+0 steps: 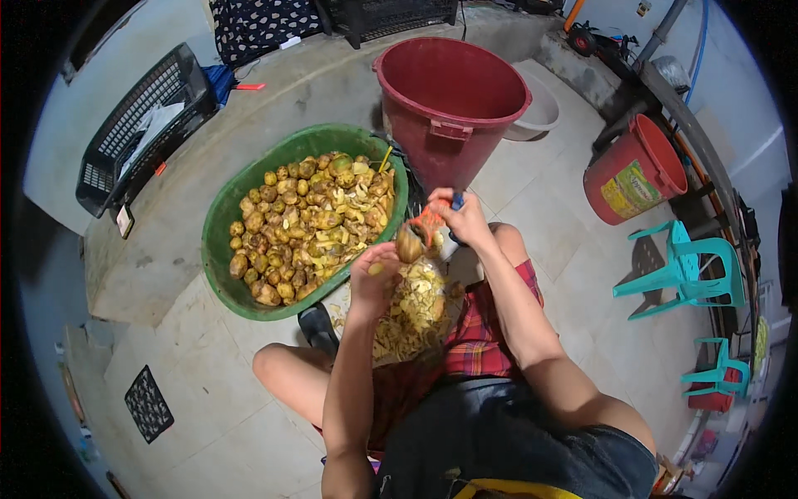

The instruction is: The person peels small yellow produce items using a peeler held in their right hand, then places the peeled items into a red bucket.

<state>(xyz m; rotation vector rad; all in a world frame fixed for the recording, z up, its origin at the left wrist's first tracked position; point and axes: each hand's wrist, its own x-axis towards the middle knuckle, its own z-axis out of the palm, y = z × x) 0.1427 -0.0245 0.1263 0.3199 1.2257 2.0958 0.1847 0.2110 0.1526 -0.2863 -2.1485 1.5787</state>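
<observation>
From where I stand, it all comes down to one brown potato [409, 246] held just off the right-hand side of the green tub [287, 138], near its rim. The left hand [370, 284], between the potato and the tub's near right edge, is the nearer: its fingers curl in against the potato's left side and seem to hold it, with a small pale piece [376, 269] showing at the hand. The right hand [468, 221], farther out from the tub, is closed round an orange tool [427, 219] that slants down to the potato's upper right. I judge the potato's long axis to run away from the person's body, though the fingers make that hard to tell. Peelings [420, 301] lie heaped below, just right of the tub.
</observation>
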